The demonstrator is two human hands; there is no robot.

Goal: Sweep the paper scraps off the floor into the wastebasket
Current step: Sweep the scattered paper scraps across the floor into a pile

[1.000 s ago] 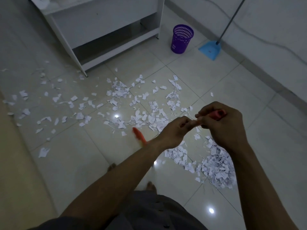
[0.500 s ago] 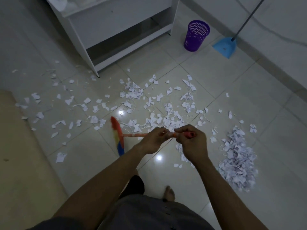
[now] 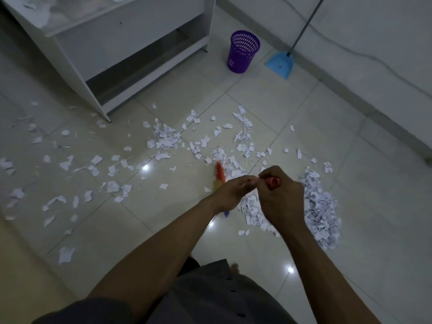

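White paper scraps [image 3: 163,139] lie scattered over the tiled floor, and a dense heap of scraps [image 3: 320,206] sits to the right of my hands. My left hand [image 3: 233,190] and my right hand [image 3: 282,197] are both closed round the orange handle of a small broom. Its orange, multicoloured head [image 3: 219,176] is blurred, low over the floor just left of my left hand. The purple mesh wastebasket [image 3: 243,52] stands upright at the back, well beyond the scraps.
A blue dustpan [image 3: 280,64] with a long grey handle leans against the wall right of the wastebasket. A white cabinet [image 3: 112,50] stands at the back left, its foot near the scraps. The wall skirting runs along the right. My bare toes [image 3: 233,267] show below.
The broom head has swung rightwards toward the heap, from far left of my hands to just beside my left hand. More scraps lie gathered beneath my hands.
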